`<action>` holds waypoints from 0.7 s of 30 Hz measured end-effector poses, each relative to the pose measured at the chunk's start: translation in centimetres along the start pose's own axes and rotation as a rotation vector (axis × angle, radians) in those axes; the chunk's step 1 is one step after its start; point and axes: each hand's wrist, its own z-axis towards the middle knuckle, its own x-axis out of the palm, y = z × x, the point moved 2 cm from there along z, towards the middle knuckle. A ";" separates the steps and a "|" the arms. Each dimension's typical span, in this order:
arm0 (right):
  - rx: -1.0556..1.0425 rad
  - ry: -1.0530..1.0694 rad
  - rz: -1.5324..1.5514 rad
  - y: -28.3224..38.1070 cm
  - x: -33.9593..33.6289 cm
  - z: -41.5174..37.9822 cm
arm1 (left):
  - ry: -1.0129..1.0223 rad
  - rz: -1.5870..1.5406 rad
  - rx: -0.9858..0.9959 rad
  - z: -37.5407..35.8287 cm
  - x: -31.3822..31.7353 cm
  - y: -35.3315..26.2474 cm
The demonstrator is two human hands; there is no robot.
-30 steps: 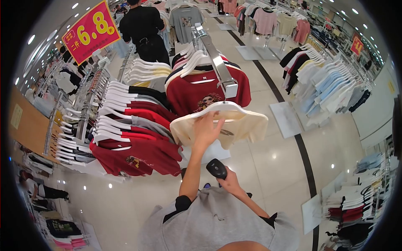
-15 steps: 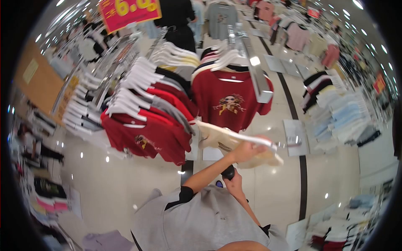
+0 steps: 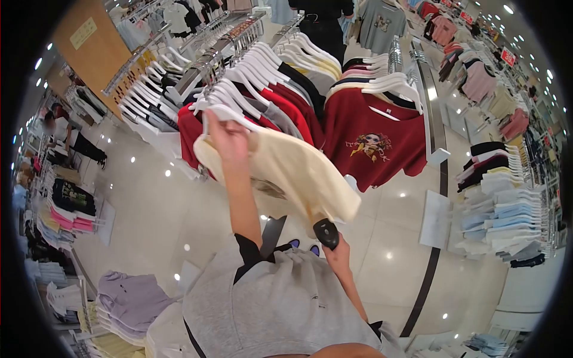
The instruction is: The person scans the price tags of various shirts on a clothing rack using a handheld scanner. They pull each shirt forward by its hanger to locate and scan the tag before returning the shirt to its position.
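My left hand [image 3: 228, 138] is closed around the neck of a white hanger [image 3: 236, 114] that carries a cream T-shirt [image 3: 298, 164]. The shirt swings out to the right, slightly blurred, with a dark print on its front. Behind it a rack holds dark red, red and grey T-shirts [image 3: 283, 116] on white hangers, close to my left hand. Lower down, my right hand [image 3: 338, 255] grips a black handheld device that looks like a barcode scanner [image 3: 326, 234], its head near the cream shirt's hem. A dark red T-shirt [image 3: 373, 140] with a printed figure faces me on the right.
A metal rail [image 3: 431, 95] ends beside the front-facing red shirt. Racks of pale shirts [image 3: 501, 209] stand to the right, and lilac shirts [image 3: 134, 298] hang at lower left. A person in black [image 3: 320, 27] stands behind the rack. Another person [image 3: 71, 140] is far left.
My left hand has carried the cream T-shirt on its hanger leftward, up to the rack of red shirts. The right hand still holds the black device. The view has shifted as well.
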 end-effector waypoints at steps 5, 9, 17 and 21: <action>-0.021 -0.028 0.039 0.9 0.1 0.5 | 0.168 0.001 -0.013 5.1 -4.1 -2.0; -0.052 -0.038 -0.009 0.5 0.1 0.3 | -0.155 0.298 0.253 2.4 -3.9 -1.4; -0.015 -0.039 -0.041 0.8 -0.2 0.6 | 0.539 1.617 1.098 -10.5 0.5 8.3; -0.062 -0.065 -0.020 1.4 -0.6 0.4 | 0.859 1.381 0.877 -8.6 6.4 17.1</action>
